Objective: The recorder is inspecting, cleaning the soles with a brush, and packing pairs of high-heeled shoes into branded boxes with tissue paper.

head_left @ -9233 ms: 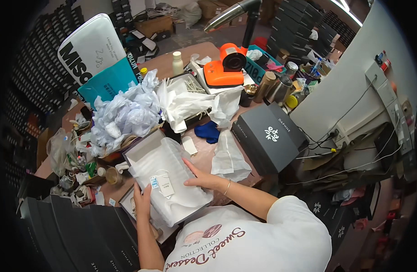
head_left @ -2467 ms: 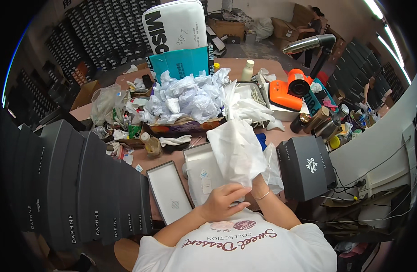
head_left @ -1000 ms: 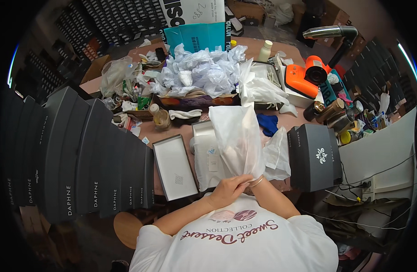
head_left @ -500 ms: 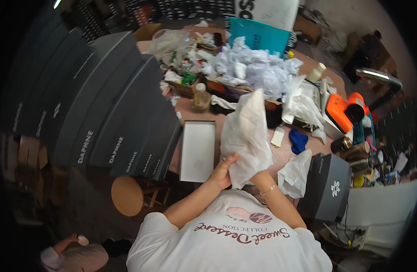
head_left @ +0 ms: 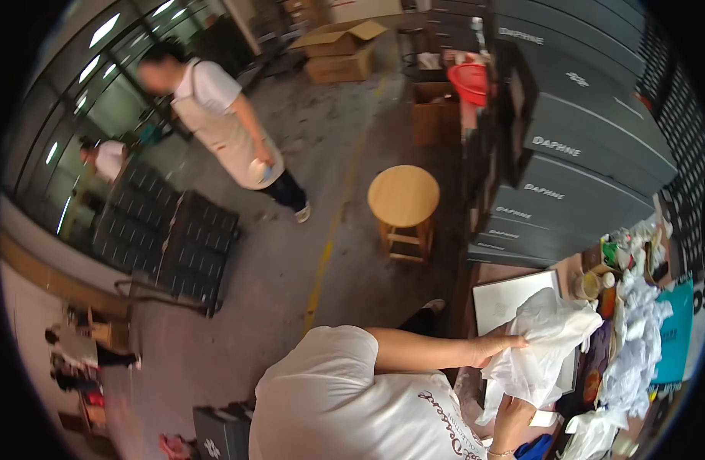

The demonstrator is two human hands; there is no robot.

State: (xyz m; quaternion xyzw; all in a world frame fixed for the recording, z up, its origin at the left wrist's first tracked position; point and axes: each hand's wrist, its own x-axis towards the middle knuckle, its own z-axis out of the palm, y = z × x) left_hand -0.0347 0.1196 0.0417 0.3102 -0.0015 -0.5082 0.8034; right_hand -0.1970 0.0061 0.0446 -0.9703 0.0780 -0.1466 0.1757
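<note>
A white tissue-paper bundle (head_left: pixel 548 337) is held up between my two hands over the table. My left hand (head_left: pixel 500 349) grips its near side, thumb lying over the paper. My right hand (head_left: pixel 513 420), with a bracelet at the wrist, is closed on the paper's lower end, its fingers partly hidden. Whatever the paper wraps does not show. Just beyond the bundle, and partly covered by it, lies a shallow open box part (head_left: pixel 502 297) with a white inside.
Dark shoe boxes (head_left: pixel 567 184) rise in a tall stack beside the table. Crumpled white paper (head_left: pixel 632 345) and a teal bag (head_left: pixel 675 330) lie along its far side. A round wooden stool (head_left: pixel 404 197) stands on the floor. A person in an apron (head_left: pixel 222 130) walks near loaded box carts (head_left: pixel 191 245).
My view has swung left, bringing the floor, stool and people into sight. Both hands still hold the bundle, which looks more spread out and crumpled now.
</note>
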